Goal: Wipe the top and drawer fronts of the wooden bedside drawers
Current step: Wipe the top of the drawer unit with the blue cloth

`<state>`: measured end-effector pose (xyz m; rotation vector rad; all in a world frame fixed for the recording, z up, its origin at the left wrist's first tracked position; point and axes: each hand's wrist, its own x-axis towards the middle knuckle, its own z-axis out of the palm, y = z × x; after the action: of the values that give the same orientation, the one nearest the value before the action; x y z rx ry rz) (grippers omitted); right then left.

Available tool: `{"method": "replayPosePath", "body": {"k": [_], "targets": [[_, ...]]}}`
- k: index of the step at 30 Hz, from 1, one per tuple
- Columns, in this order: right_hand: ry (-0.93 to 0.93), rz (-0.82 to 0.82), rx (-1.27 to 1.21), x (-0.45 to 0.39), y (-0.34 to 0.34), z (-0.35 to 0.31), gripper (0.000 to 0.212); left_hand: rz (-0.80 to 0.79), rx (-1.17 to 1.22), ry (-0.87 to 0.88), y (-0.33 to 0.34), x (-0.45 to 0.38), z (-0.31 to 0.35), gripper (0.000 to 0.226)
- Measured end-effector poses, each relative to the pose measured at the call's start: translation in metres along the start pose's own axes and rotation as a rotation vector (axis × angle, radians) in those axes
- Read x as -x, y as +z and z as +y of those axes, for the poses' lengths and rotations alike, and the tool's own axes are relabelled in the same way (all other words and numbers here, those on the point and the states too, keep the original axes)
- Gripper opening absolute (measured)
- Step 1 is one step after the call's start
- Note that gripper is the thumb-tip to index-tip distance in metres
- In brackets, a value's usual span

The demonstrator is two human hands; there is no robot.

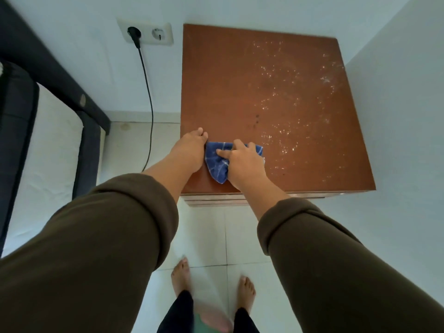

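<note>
The wooden bedside drawers [264,75] stand against the white wall, seen from above, with a reddish-brown top. Shiny droplets speckle its right half. A blue cloth with white stripes [217,162] lies bunched on the top near the front left corner. My right hand [242,159] grips the cloth, fingers curled over it and the thumb across it. My left hand [193,147] rests flat at the top's left edge, fingers straight, touching the cloth's left side. Only a thin strip of the drawer fronts [216,200] shows below the front edge.
A double wall socket [147,33] holds a black plug, and its cable [150,104] hangs down to the tiled floor left of the drawers. A dark bed frame with a white mattress [43,145] fills the left. My bare feet [211,282] stand on white tiles.
</note>
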<state>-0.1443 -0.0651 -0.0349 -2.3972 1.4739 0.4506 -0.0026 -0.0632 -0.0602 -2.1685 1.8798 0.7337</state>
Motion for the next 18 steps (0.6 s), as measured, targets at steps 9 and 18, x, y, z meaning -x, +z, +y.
{"method": "replayPosePath", "body": {"k": [9, 18], "targets": [[-0.001, -0.052, -0.028, 0.058, 0.027, 0.002, 0.05, -0.036, -0.044, -0.104, 0.01, 0.031, 0.026, 0.068], [-0.074, -0.228, -0.041, 0.096, 0.047, 0.019, 0.045, -0.222, -0.314, -0.076, 0.009, 0.048, 0.041, 0.063]]}}
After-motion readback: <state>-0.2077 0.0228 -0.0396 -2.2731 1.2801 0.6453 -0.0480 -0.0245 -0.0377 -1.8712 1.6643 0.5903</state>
